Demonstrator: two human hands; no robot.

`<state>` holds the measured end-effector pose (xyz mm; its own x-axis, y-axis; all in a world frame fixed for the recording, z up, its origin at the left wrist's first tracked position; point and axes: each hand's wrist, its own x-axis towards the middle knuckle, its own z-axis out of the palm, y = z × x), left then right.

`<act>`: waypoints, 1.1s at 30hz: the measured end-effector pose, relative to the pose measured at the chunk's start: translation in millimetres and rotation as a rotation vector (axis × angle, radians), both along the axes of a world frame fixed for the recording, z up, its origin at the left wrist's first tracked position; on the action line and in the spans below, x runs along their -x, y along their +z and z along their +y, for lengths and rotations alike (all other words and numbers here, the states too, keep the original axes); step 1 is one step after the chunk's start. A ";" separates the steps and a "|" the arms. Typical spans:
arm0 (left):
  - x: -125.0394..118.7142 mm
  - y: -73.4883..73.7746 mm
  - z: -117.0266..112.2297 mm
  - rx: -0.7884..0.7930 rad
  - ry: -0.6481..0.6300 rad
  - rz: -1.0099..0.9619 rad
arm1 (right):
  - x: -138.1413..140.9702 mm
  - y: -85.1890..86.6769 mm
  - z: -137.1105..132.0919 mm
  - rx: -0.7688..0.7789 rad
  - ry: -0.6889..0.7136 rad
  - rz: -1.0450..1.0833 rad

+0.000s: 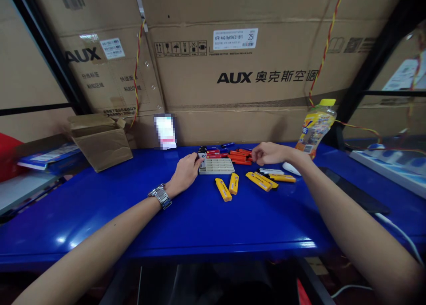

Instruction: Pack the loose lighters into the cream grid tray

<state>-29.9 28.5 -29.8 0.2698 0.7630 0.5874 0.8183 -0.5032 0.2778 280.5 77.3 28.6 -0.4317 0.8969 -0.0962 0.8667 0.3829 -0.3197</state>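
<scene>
A pale grey compartment tray (218,166) rests on the blue table, with white, black-topped lighters (202,156) standing in its left end. My left hand (186,172), a metal watch on its wrist, is closed around that end, fingertips against the standing lighters. Closed and bent downward, my right hand (268,153) is at the right end of a pile of orange-red lighters (240,156); its fingertips are partly hidden. Red lighters (214,155) and blue lighters (228,144) lie behind the tray. Several yellow lighters (258,181) and a white lighter (272,172) lie in front and to the right.
A drink bottle (316,127) with a yellow cap stands at the right, near a white mouse (291,168) and a dark flat tablet-like device (353,189). A lit phone (165,132) leans on the large carton (266,96) behind. An open cardboard box (101,143) is at left.
</scene>
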 end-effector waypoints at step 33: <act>-9.7 9.8 -15.4 0.158 0.026 0.208 | 52.4 7.4 -29.9 -0.091 0.121 0.763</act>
<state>-20.2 13.1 -20.0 0.3513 0.8492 0.3943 0.8783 -0.4448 0.1755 228.1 47.4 36.0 -0.4443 0.8296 0.3382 0.3705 0.5138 -0.7738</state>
